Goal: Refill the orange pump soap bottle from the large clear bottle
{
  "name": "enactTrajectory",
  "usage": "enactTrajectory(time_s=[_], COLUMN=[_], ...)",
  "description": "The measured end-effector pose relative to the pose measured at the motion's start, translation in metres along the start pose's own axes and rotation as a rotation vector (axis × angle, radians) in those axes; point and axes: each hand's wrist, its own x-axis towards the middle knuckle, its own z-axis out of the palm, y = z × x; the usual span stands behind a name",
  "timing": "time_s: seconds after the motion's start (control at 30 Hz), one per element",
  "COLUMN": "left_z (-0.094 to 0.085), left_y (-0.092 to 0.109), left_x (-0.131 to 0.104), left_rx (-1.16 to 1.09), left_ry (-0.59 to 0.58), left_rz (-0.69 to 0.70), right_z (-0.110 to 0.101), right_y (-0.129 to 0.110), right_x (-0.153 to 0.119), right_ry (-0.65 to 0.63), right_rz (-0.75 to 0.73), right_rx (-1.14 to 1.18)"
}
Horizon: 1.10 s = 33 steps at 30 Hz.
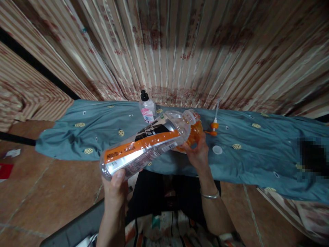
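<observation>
My left hand (117,180) grips the base of a large clear plastic bottle (146,144) with an orange and silver label. The bottle is tilted, its neck up to the right and meeting the top of an amber bottle (194,133). Around the amber bottle's side my right hand (196,151) is closed, a bangle on the wrist. Whether liquid runs between the two necks I cannot tell. An orange and white pump top (214,126) lies to the right, its tube pointing away from me. Nearer me is a small whitish round cap (217,150).
A clear bottle with a black cap and pink label (147,109) stands behind the large bottle. Teal patterned cloth (246,161) covers the narrow table. Behind it hangs a striped curtain (164,51). A dark blurred object (315,157) is at the right.
</observation>
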Motion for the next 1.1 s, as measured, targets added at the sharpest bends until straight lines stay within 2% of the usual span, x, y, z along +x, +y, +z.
enactTrajectory(time_s=[0.5,0.7,0.93,1.1], left_z=[-0.0011,0.0015,-0.0002,-0.0006], left_y=[-0.0014,-0.0003,-0.0045,-0.0024], left_x=[-0.0011,-0.0003,0.0009,-0.0006], left_rx=[0.029,0.001,-0.028,-0.026], left_ry=[-0.042,-0.073,-0.042,-0.016], left_rz=[0.01,0.038,0.008,0.012], right_z=[-0.0014,-0.0004,0.005,0.0078], right_y=[-0.0018,-0.0033,-0.0033,-0.0063], right_x=[0.0009,0.002,0.0065,0.0079], right_ry=[-0.042,-0.017,0.016,0.011], right_rz=[0.079,0.045,-0.035,-0.038], right_rx=[-0.001,-0.009,-0.056,-0.068])
